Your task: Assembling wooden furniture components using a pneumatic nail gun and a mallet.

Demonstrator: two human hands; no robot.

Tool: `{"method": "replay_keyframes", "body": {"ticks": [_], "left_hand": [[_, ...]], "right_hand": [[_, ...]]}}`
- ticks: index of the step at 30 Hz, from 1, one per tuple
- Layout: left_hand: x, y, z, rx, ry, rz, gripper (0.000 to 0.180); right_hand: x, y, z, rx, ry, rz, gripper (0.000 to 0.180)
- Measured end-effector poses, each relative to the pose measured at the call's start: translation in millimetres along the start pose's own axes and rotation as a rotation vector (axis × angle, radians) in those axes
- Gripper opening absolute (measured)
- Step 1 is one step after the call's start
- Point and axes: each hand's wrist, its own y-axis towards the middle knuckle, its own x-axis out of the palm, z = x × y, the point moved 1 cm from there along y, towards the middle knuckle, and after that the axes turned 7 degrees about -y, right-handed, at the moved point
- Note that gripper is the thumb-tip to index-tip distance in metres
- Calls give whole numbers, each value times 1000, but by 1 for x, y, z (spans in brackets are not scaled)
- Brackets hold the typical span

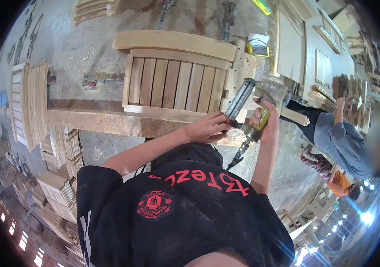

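My right hand [268, 122] is wrapped around the yellow-green body of a nail gun [257, 132], with an air hose fitting at its lower end. Its long grey magazine [242, 99] points up and away, beside the right end of a slatted wooden panel. At the magazine's near end, my left hand [208, 127] has its fingers curled against the tool; what the fingertips pinch is too small to make out. The slatted panel [172, 84] lies on the workbench, with a wider curved board [172, 41] along its far side.
The wooden bench edge [96, 123] runs in front of me. Stacked slatted pieces [34, 104] stand at left, more wood below them. A clamp [103, 83] lies left of the panel. A black-and-yellow packet [258, 46] lies at far right. A co-worker in grey [341, 138] stands at right.
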Motion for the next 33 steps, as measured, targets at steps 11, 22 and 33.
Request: {"method": "replay_keyframes", "body": {"ticks": [11,22,33], "left_hand": [[7,-3,-2,-76,-94,-53,36],[-9,-39,14,-379,-137,15,21],[-37,73,-96,-1215,-757,291,35]], "right_hand": [[-18,-1,11,14,186,-14,37],[-24,8,17,-95,363,43,38],[28,12,1,-89,158,-63,31]]}}
